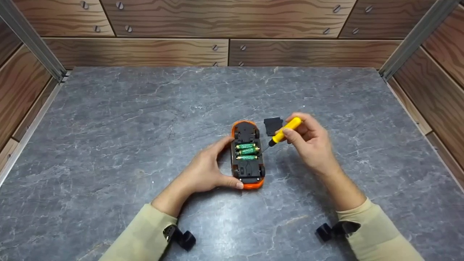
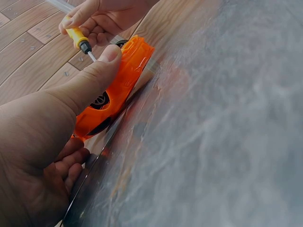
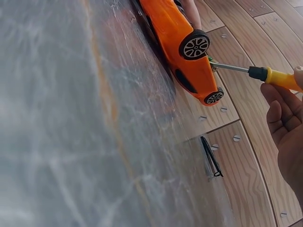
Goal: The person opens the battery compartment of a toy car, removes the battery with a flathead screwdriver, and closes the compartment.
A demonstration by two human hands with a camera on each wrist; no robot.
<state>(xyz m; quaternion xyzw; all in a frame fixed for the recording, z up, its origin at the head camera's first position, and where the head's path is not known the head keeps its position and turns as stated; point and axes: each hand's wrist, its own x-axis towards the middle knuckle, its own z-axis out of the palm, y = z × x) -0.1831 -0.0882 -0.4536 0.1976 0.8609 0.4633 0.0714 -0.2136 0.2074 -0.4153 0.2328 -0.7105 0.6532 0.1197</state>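
An orange toy car (image 1: 253, 186) lies upside down on the table, its black underside facing up. Three green batteries (image 1: 248, 152) sit side by side in its uncovered battery compartment. My left hand (image 1: 204, 170) grips the car from the left, thumb at the near end and fingers along the far side. In my right hand (image 1: 313, 145) is a screwdriver (image 1: 288, 128) with a yellow handle, pinched between thumb and fingers. Its metal shaft slants down to the right edge of the compartment, with the tip by the nearest battery. The right wrist view shows the shaft (image 3: 231, 67) reaching in behind a wheel.
A black battery cover (image 1: 272, 125) lies on the table just right of the car's far end, partly behind the right hand's fingers. The grey marbled table (image 1: 145, 108) is bordered by wood-patterned panels (image 1: 232, 18) at the back and sides.
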